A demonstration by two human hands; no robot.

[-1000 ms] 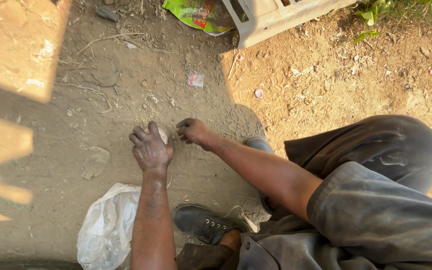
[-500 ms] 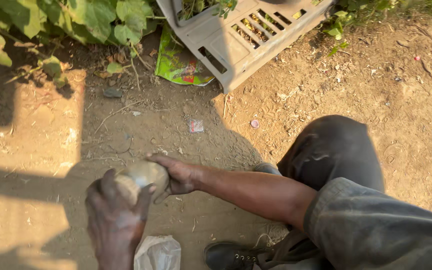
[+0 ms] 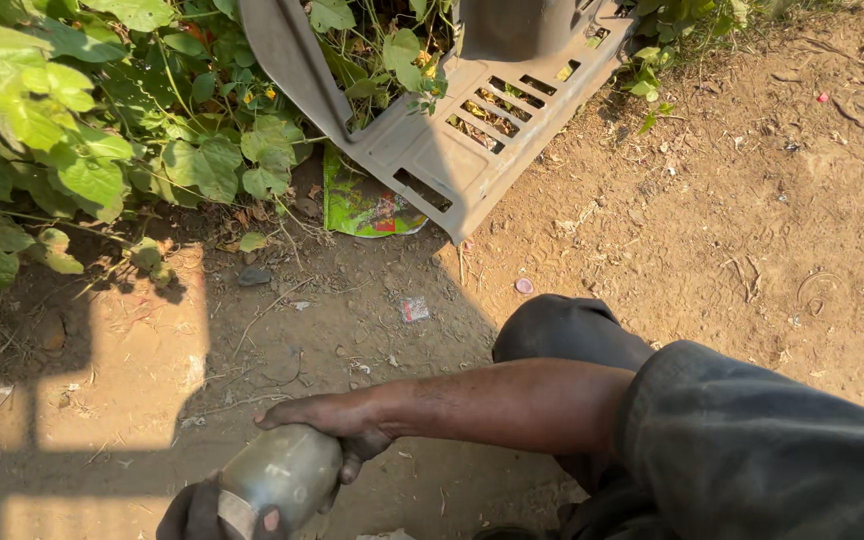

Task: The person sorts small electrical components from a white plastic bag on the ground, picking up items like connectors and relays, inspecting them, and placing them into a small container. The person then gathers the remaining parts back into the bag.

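A dusty grey cylindrical metal part (image 3: 282,478) is held low in the view, over bare dirt. My right hand (image 3: 337,425) reaches in from the right and wraps around its upper end. My left hand (image 3: 197,515) grips its lower end at the bottom edge of the view, mostly cut off. My dark trouser knee (image 3: 572,335) and grey sleeve (image 3: 752,450) fill the lower right.
A grey slotted plastic crate (image 3: 452,130) lies tilted at the top, among green leafy plants (image 3: 72,130). A green printed wrapper (image 3: 362,205) lies beneath it. Small litter scraps (image 3: 414,308) and a pink disc (image 3: 523,286) dot the dirt.
Both hands have lifted the metal part off the ground and brought it closer. The view has tilted up towards the crate and plants; the white bag and shoe have left the view.
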